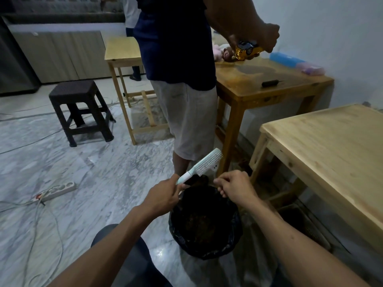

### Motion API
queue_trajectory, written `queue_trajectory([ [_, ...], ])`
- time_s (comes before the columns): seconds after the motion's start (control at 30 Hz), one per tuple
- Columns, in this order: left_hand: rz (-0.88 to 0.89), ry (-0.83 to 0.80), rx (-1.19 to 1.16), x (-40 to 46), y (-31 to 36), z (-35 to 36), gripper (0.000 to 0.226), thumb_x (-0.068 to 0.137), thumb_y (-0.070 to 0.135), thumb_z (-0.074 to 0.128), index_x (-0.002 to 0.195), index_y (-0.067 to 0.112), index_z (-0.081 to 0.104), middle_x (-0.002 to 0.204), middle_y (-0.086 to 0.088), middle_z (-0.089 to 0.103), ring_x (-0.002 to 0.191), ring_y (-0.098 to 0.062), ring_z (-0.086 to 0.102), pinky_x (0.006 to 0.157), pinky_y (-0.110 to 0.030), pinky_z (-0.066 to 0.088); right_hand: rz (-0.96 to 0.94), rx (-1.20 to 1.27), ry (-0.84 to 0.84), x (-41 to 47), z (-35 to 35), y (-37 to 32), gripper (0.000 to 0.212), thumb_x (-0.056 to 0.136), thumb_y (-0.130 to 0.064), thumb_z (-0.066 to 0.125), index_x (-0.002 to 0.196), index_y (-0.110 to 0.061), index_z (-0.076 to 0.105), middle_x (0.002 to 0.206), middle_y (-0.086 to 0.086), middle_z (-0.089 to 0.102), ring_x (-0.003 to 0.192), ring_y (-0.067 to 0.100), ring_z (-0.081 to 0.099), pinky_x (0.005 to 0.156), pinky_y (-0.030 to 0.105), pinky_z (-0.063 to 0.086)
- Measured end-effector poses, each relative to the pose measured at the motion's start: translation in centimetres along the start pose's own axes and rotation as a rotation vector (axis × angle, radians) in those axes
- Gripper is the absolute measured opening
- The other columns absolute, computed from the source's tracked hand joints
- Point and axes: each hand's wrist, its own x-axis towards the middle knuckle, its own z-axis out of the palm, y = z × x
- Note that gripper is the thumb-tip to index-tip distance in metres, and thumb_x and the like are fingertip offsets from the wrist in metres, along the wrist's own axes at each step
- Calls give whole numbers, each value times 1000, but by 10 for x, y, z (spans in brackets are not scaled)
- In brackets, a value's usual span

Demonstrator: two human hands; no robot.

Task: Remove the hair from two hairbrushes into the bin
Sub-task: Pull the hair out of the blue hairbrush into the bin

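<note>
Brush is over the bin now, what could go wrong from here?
Pulled hair could miss: the right hand pinches near the bin's far rim, not its middle. The left hand grips only the hairbrush's handle tip, so a tug may twist it loose. A bystander's leg stands close behind the brush.

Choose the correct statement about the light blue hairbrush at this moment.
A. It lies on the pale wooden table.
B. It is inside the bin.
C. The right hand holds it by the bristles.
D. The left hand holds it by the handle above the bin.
D. The left hand grips the handle of the hairbrush, held up over the black-lined bin, while the right hand is beside it with fingers pinched, not touching the bristles.
</note>
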Motion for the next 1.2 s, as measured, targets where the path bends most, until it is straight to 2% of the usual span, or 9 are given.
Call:
queue_trajectory([
  [0.13,18,12,115,-1,-1,0,26,103,41,41,108,17,50,80,5,53,62,-16,48,50,-29,29,84,-74,-118,0,3,8,19,103,-12,60,96,-8,78,85,7,74,68,8,69,59,13,55],
  [0.23,12,21,133,0,-1,-1,27,103,43,41,110,18,49,84,4,55,65,-18,51,52,-31,31,73,-324,-268,1,-2,8,43,98,-2,55,138,-13,64,137,11,63,124,24,64,104,30,54],
  [0.3,9,10,150,1,-2,-2,29,103,45,40,109,18,49,83,4,54,64,-18,50,50,-30,29,91,-377,-282,2,-8,5,67,93,-4,57,157,-18,43,159,12,42,146,31,44,117,37,41],
  [0.47,-6,0,162,-3,-7,-6,28,103,44,40,110,19,49,75,8,48,58,-12,44,48,-28,28,236,220,-162,11,-15,-4,72,90,-8,66,156,-20,40,127,7,65,109,22,67,96,42,56],
  [0.6,8,-20,143,-3,-9,-8,26,104,43,40,108,18,49,70,10,44,57,-11,42,49,-28,29,178,643,-255,12,-19,-17,60,92,-8,75,145,-14,48,128,16,70,110,26,74,88,32,62],
  [0.77,52,-53,118,-2,-12,-14,22,104,41,42,105,20,49,68,11,45,58,-10,44,53,-31,35,142,551,0,13,-14,-17,34,90,-1,75,123,3,70,94,14,79,81,18,78,66,20,62],
  [0.9,76,-53,203,-1,-18,-17,27,103,44,40,107,19,50,78,9,51,66,-18,50,58,-35,41,95,146,192,11,-4,-6,11,94,-13,75,102,-9,82,77,3,77,69,12,75,61,20,59],
  [1.03,111,-47,299,-1,-21,-15,27,103,44,40,112,21,51,89,5,59,69,-19,55,57,-32,40,112,-51,156,7,1,6,9,95,-16,74,92,-14,82,67,0,75,59,8,73,69,32,65],
  [1.2,15,27,326,6,-23,-15,26,102,40,41,115,18,49,96,-4,64,73,-28,61,56,-35,39,109,-175,71,-4,4,11,13,97,-19,71,91,-15,82,68,-2,74,65,4,71,58,13,48],
])
